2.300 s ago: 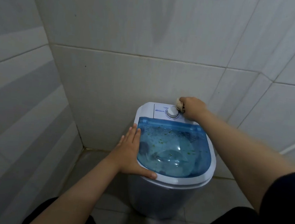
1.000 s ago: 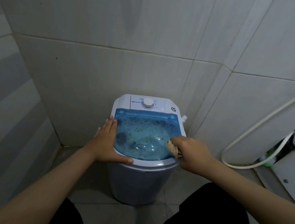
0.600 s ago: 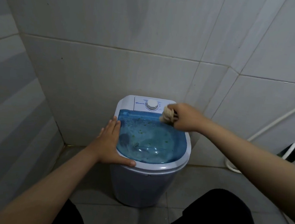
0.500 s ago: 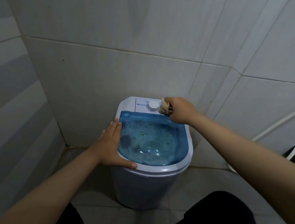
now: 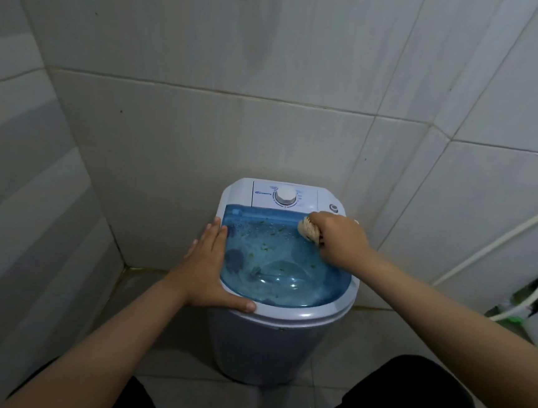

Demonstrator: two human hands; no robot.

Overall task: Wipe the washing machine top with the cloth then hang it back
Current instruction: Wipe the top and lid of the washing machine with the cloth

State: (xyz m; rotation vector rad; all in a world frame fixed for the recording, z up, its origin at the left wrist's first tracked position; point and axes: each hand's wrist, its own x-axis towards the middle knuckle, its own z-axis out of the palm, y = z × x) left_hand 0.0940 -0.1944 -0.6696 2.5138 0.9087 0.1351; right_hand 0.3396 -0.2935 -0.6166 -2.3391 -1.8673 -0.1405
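Wiping the lid's far right corner

The right hand (image 5: 339,239), fisted around the balled cloth (image 5: 308,231), has dropped from the control panel beside the dial (image 5: 285,196) onto the washing machine (image 5: 284,315)'s blue lid (image 5: 275,269). The left hand (image 5: 210,263) stays flat on the left rim. Green specks remain, so wiping continues.
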